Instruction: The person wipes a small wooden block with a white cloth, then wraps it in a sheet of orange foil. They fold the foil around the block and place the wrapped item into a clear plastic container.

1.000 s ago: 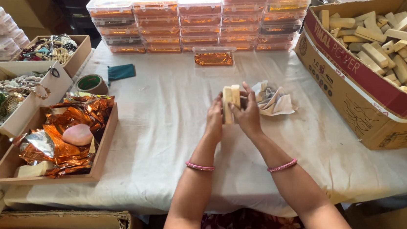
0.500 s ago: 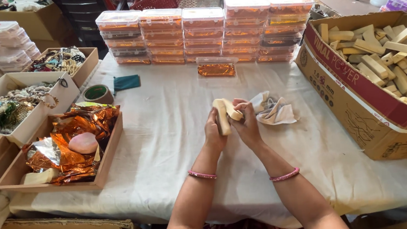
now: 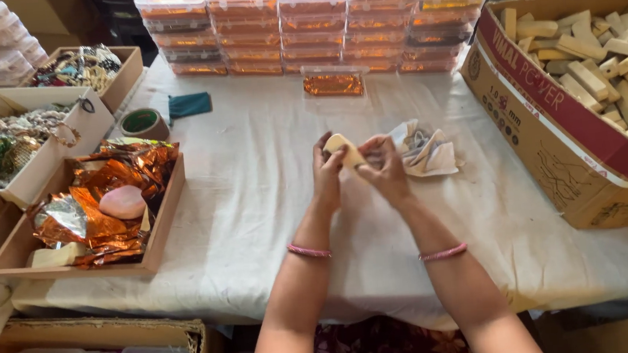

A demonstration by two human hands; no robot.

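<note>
Both hands hold one pale yellow bar above the white tablecloth, near the table's middle. My left hand grips its left side and my right hand pinches its right end, also touching a crumpled white cloth that lies just to the right. The bar is tilted, its upper end toward the far left. A pink bangle sits on each wrist.
A big cardboard box of pale bars stands at right. Stacked clear lidded boxes line the back, one single box in front. A wooden tray with orange foil and a pink oval sits left, beside a tape roll.
The bar has turned in my hands from upright to tilted, and the hands have closed more tightly around it. The camera view shifted slightly.
</note>
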